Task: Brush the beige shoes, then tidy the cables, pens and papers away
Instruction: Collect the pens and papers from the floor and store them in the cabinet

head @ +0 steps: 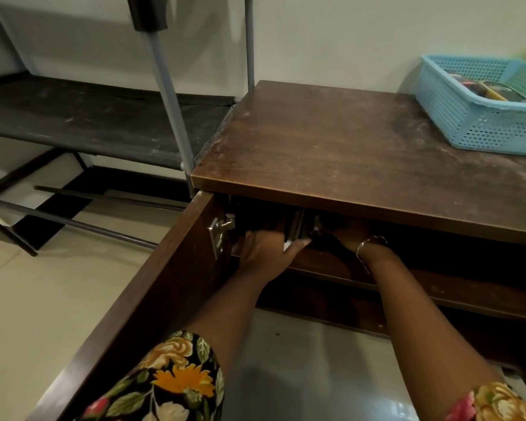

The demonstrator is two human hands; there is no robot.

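Note:
Both my hands reach into the dark upper shelf of a brown wooden cabinet [362, 153]. My left hand [264, 253] grips the lower edge of an upright stack of papers [295, 227], with its thumb against the white edge. My right hand [351, 233], with a bracelet at the wrist, goes deeper into the shadow to the right of the stack, and its fingers are hidden. A blue plastic basket [468, 123] on the cabinet top at the far right holds pens and small items. No shoes or cables are in view.
The cabinet door [164, 284] stands open to my left, with a metal hinge [220, 232] near my left hand. A grey metal rack [170, 95] with a dusty black shelf stands left of the cabinet. Beige floor tiles lie below.

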